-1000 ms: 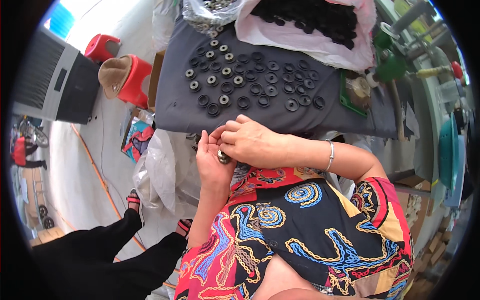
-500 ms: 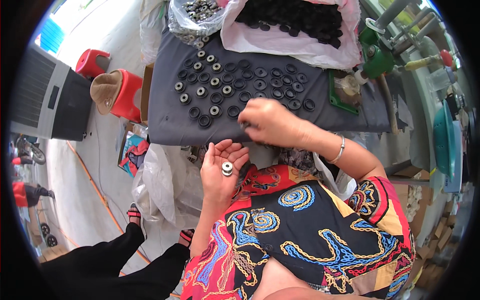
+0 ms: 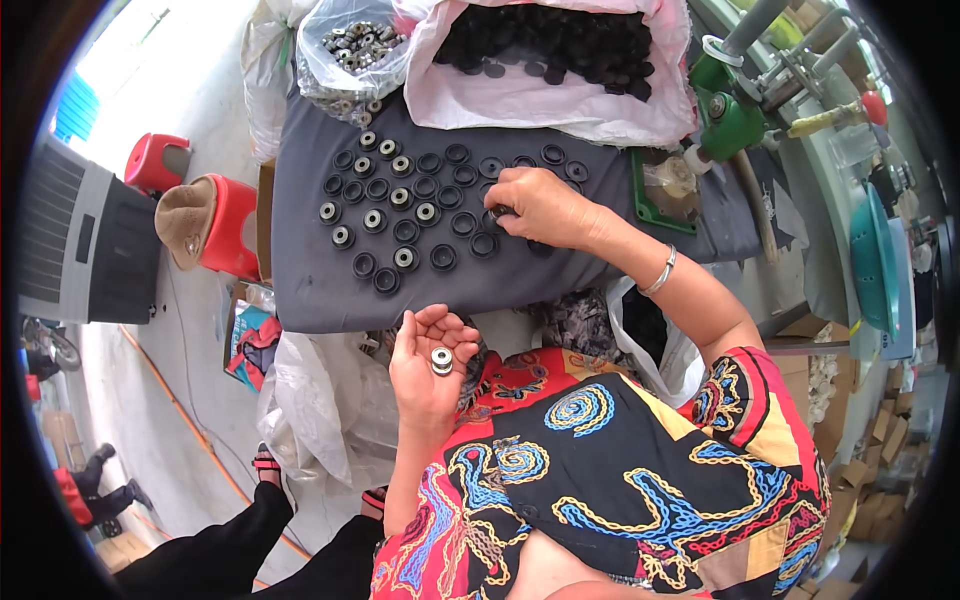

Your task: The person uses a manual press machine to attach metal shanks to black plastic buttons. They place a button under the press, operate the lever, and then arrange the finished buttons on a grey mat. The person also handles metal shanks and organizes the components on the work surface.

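My left hand (image 3: 425,365) is palm up just off the table's front edge, fingers loosely spread and slightly curled. Small silver ball bearings (image 3: 442,361) rest stacked on its palm, perhaps two. Over the right part of the table, my right hand (image 3: 545,207) pinches a black ring (image 3: 501,211) between thumb and fingertips, hiding several rings beneath it. Loose black rings (image 3: 464,223) lie spread over the grey cloth-covered table (image 3: 310,285). Toward the left, several of them have a silver bearing (image 3: 374,219) seated in the middle.
At the table's back stand a clear bag of metal bearings (image 3: 365,45) and a white-pink sack (image 3: 450,95) full of black rings. A green hand press (image 3: 725,125) is at the right. Red stools (image 3: 232,235) and a grey air cooler (image 3: 95,215) stand left.
My right hand has moved farther over the table, away from me, and is no longer blurred. My left hand still bears the bearings. The whole view has shifted slightly.
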Tool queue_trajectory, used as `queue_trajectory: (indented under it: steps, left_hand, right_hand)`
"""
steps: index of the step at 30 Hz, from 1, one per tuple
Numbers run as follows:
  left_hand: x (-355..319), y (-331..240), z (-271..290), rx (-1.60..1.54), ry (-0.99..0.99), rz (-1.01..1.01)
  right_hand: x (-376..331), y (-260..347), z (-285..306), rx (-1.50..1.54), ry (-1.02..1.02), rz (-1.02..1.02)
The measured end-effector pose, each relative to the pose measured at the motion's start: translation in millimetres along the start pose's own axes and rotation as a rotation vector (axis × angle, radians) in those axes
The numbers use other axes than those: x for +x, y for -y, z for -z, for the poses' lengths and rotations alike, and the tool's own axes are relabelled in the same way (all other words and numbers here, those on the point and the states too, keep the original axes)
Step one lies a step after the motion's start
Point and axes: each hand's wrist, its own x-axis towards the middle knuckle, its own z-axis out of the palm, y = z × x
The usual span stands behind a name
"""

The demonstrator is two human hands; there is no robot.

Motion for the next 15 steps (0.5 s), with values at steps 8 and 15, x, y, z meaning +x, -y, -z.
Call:
queue_trajectory:
  steps: [8,15]
  left_hand:
    - [2.8,-1.1,-6.1,0.01,-0.058,-0.025]
    - [5.0,0.5,-10.3,-0.072,0.073,-0.009]
  right_hand:
    - [-0.6,-0.8,-14.1,-0.113,-0.004,0.063]
    - [2.0,6.2,-9.0,-0.18,0.071,0.037]
